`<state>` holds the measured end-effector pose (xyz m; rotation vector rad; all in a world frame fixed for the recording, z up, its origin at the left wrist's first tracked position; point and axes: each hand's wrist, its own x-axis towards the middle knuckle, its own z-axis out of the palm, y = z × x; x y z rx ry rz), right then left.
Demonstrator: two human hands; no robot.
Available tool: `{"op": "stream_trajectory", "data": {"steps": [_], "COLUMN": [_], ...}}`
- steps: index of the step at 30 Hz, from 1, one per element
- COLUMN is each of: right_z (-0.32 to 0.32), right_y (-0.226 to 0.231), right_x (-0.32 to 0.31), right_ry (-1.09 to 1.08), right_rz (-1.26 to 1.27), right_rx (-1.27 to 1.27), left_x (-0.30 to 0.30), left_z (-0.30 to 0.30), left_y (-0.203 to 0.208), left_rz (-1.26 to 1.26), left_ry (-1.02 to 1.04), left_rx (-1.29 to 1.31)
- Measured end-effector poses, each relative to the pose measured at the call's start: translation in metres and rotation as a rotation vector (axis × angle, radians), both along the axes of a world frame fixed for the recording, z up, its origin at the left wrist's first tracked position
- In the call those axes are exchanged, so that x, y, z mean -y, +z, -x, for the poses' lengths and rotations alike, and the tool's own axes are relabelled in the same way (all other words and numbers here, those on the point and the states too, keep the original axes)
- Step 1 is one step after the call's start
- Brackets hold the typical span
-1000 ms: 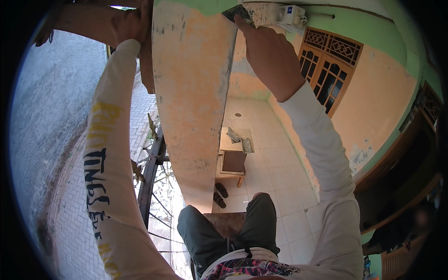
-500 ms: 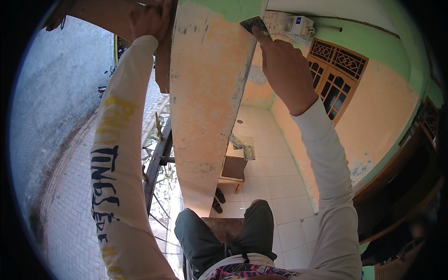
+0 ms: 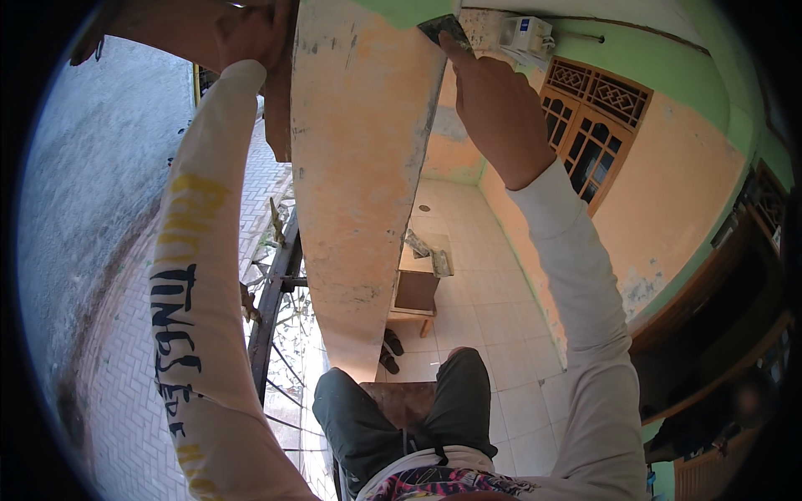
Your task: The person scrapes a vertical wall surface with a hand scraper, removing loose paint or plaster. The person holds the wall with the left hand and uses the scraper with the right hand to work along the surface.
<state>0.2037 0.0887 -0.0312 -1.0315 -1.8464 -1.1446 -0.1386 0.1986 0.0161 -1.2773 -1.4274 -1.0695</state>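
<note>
In my right hand [image 3: 505,117] is a dark, flat putty knife [image 3: 444,32], its blade against the edge of a pillar [image 3: 359,167] near the top. My index finger lies stretched along the blade. The pillar's faded orange paint is scuffed and spotted with grey, and green paint [image 3: 409,10] covers its upper part. My left hand [image 3: 245,37] is raised on the pillar's other side, closed on the edge of a brown board [image 3: 171,32]. Shadow hides part of its fingers.
Below lies a white tiled floor [image 3: 493,292] with a small wooden table [image 3: 418,288] and dark sandals [image 3: 390,351]. Left of the pillar runs a metal railing [image 3: 276,309] above a paved lane [image 3: 117,401]. A wooden window [image 3: 589,138] and an air-conditioner unit [image 3: 525,35] are at the right.
The whole view has shifted slightly, with the pillar and both hands now a little further left and up. The putty knife remains at the pillar's edge, still in my right hand.
</note>
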Motion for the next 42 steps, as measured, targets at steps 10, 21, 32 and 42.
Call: {"op": "stream_trajectory", "data": {"steps": [10, 21, 32, 42], "right_z": [-0.007, -0.01, -0.015, -0.011], "right_y": [-0.007, 0.01, 0.021, 0.01], "right_x": [0.006, -0.005, -0.01, 0.006], "right_ry": [0.026, -0.003, 0.038, -0.067], "right_rz": [0.028, -0.027, -0.017, 0.023], "right_rx": [0.05, 0.041, 0.036, 0.082], "left_x": [0.011, 0.012, 0.007, 0.006], "left_z": [-0.003, -0.009, -0.006, -0.007], "left_y": [0.003, 0.004, 0.005, 0.001], "left_rz": [0.119, 0.079, 0.089, 0.052], "left_ry": [-0.081, -0.097, -0.081, -0.149], "left_rx": [0.139, 0.14, 0.132, 0.159]}}
